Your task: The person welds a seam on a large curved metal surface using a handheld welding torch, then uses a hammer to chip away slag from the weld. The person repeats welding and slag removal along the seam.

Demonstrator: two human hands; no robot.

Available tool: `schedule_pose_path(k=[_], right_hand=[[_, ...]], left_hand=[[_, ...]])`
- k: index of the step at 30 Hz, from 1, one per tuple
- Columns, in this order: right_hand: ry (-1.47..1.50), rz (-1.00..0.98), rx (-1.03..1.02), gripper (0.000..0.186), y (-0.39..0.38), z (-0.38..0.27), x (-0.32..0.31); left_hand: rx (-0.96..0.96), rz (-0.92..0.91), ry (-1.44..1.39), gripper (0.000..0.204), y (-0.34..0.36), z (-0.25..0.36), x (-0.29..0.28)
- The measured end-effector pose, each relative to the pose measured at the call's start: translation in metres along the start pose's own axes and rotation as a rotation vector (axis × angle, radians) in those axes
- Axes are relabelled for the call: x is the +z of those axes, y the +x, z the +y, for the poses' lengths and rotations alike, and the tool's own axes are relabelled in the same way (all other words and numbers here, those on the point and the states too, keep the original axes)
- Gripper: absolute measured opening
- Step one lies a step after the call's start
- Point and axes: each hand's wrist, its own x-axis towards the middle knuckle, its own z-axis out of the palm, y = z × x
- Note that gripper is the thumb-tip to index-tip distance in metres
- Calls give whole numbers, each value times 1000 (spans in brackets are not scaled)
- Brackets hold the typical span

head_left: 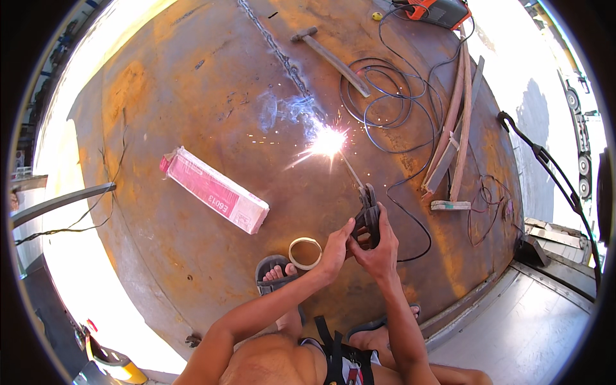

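Note:
My right hand is wrapped round a black electrode holder. From the other side my left hand closes on the same holder, its thumb up and its other fingers partly hidden. A thin welding rod is clamped in the jaws and slants away from me to a blazing arc on the rusty steel plate. Sparks and bluish smoke surround the arc, whose glare hides the rod's tip. Beyond it, a rough weld bead runs toward the far edge.
Left of my hands lies a pink-and-white electrode box. A hammer and coiled black cable lie beyond the arc. Wooden strips are at right, below an orange-and-black welding machine. A tape roll sits by my sandalled foot.

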Motion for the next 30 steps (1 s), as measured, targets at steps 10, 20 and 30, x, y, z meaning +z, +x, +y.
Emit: schedule_pose_path(k=[10, 20, 30], right_hand=[[53, -17, 89, 95, 1, -10, -2], [-27, 2, -25, 93, 0, 1, -1], [31, -12, 21, 94, 1, -7, 0]], left_hand=[[0, 5, -13, 61, 0, -1, -1], [0, -2, -31, 62, 5, -7, -3], [-5, 0, -10, 62, 6, -8, -7]])
